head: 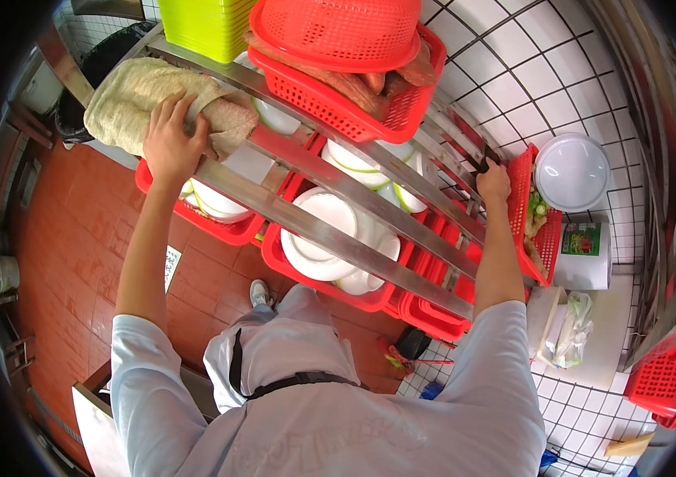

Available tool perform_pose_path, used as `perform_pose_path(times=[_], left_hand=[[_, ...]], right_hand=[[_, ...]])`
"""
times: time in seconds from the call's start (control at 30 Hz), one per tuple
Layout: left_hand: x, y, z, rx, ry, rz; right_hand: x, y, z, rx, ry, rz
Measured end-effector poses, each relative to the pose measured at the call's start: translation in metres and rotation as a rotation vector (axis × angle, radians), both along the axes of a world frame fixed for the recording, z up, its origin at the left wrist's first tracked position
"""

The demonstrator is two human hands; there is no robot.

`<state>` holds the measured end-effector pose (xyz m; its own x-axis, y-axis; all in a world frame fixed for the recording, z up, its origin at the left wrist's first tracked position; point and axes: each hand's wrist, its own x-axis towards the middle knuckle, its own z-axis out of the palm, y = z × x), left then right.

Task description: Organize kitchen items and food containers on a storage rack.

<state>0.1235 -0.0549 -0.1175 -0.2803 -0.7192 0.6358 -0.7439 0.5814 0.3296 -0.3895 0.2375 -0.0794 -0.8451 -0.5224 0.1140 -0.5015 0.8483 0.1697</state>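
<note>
My left hand (174, 137) rests with spread fingers on a folded, pale yellow-green towel (123, 107), which lies over the left end of a slatted metal rack (338, 197). At the rack's far right end, my right hand (495, 182) has its fingers closed on a small dark object (485, 160), partly hidden, by the tiled wall. A red plastic basket (368, 125) holding brown, elongated food stands on the slats, with an upturned red colander (338, 33) on top. Below the slats, red baskets hold stacked white plates (320, 232) and bowls.
Lime-green stacked containers (204, 27) stand at the rack's back left. To the right are a red basket of vegetables (517, 220), a round white lid (572, 172) and a bagged item (573, 331). A black-lined bin (69, 116) is at upper left, above the red tiled floor (75, 238).
</note>
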Motion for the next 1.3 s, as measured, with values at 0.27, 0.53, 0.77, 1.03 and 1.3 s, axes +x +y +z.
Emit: perform_pose_path(times=[0.27,0.53,0.77,1.03,1.3], left_hand=[[0.004,-0.001,-0.003,0.005,-0.002,0.027],[0.001,-0.002,-0.002,-0.008,0.0,-0.002],[0.006,0.001,-0.002,0.007,-0.01,-0.002],[0.004,-0.003,-0.002,0.014,0.018,-0.003],[0.007,0.004,0.005,0.036,-0.001,0.012]], right_hand=[[0.044,-0.071,-0.006,-0.026,0.056,0.168],[0.09,-0.116,-0.012,-0.157,0.13,0.403],[0.056,-0.077,-0.001,-0.469,-0.174,0.601],[-0.022,-0.031,0.024,-0.583,-0.072,0.188],[-0.059,-0.024,0.011,-0.526,0.09,0.304]])
